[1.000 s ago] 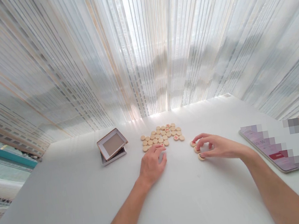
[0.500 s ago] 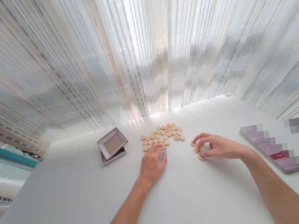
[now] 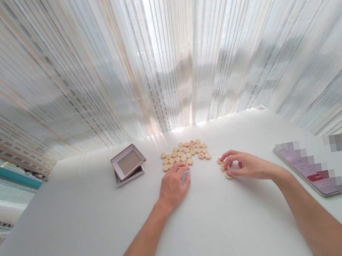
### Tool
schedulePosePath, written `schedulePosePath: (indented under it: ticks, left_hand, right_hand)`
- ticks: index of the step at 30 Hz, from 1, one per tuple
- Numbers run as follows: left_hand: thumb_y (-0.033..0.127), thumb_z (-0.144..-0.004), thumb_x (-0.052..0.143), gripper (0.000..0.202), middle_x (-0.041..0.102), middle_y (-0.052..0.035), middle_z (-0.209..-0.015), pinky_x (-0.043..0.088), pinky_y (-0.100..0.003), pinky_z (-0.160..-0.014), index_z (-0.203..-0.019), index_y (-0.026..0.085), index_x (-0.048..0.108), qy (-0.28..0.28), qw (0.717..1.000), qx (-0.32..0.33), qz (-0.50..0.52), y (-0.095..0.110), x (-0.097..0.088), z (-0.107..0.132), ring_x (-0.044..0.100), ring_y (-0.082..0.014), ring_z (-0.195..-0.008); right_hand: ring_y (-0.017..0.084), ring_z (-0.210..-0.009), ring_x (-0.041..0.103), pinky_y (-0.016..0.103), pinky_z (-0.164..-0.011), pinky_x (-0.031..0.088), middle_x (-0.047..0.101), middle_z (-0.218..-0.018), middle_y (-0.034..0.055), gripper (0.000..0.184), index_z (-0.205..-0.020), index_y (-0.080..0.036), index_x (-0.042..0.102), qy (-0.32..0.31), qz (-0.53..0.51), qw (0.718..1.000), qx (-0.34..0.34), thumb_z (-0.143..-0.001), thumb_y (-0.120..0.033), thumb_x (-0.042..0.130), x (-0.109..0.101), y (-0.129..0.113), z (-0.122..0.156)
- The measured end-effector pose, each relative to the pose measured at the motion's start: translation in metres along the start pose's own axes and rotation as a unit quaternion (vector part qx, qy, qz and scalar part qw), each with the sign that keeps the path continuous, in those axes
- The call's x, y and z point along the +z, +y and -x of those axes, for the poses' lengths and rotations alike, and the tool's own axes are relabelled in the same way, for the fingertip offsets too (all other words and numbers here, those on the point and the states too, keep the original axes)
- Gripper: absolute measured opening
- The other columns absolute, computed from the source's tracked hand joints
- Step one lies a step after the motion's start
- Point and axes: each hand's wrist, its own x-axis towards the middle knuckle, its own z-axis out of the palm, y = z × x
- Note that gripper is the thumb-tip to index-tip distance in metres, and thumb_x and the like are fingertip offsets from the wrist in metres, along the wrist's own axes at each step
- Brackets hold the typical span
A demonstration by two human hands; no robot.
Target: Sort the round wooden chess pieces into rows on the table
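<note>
Round pieces (image 3: 183, 158) partly hidden behind the left hand (image 3: 173, 186)

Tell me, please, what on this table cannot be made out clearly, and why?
All in the head view:
Nearest row of pieces: partly covered by the left hand.
Three pieces at the right hand: its fingers hide parts of them.
Lower box half: inside mostly hidden by the upper half.
Phone: pixel blocks mask its right side.
Red marks: too small to read surely.
</note>
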Motion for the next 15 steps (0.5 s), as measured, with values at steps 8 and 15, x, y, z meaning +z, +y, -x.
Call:
schedulePosePath:
  ticks: [8, 15]
  left_hand:
    - [0.014, -0.089, 0.061, 0.024, 0.065, -0.0018, -0.118, 0.057, -0.033, -0.085, -0.108, 0.026, 0.068, 0.008, 1.0, 0.005, -0.005, 0.0005, 0.0003, 0.0009, 0.068, -0.0184, -0.09]
    - [0.015, -0.089, 0.062, 0.023, 0.065, -0.0015, -0.119, 0.057, -0.033, -0.084, -0.108, 0.027, 0.068, 0.007, 1.0, 0.001, -0.005, 0.0, 0.001, 0.001, 0.068, -0.0187, -0.091]
  right_hand:
    - [0.022, -0.102, 0.063, 0.03, -0.073, 0.051, 0.057, -0.131, 0.0046, 0.015, -0.091, -0.026, 0.072, 0.008, 0.001, 1.0, -0.009, -0.082, -0.036, 0.065, 0.0022, 0.0054, -0.0041]
    - [0.022, -0.103, 0.064, 0.031, -0.075, 0.052, 0.058, -0.132, 0.005, 0.017, -0.093, -0.026, 0.073, 0.014, 0.007, 1.0, -0.007, -0.082, -0.037, 0.064, 0.0039, 0.0028, -0.0062]
